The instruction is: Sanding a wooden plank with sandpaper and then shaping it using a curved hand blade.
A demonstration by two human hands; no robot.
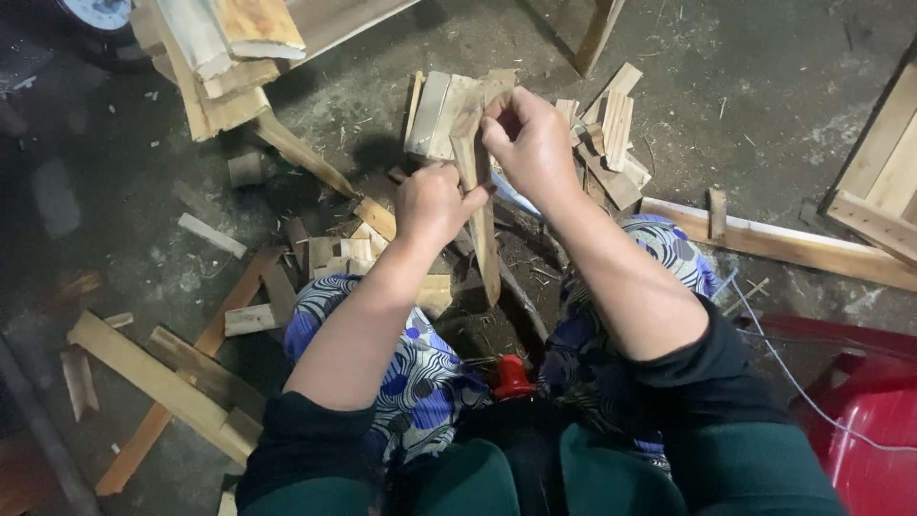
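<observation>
Two hands are closed on one wooden stick (478, 205) at frame centre; left hand (430, 203) clasps its middle, right hand (528, 143) pinches its top; steadier holding seems needed next.

rough pale wood stick (480, 220), matt wooden scraps (162, 382), dusty concrete floor (764, 124), glossy red plastic chair (874, 430)

Dim overall; soft light from above; left edge dark; sharp focus centrally.

my left hand (432, 203) grips wood strip (480, 225) mid-length | my right hand (528, 143) pinches its top | scrap wood (172, 382) on floor (745, 115)
</observation>
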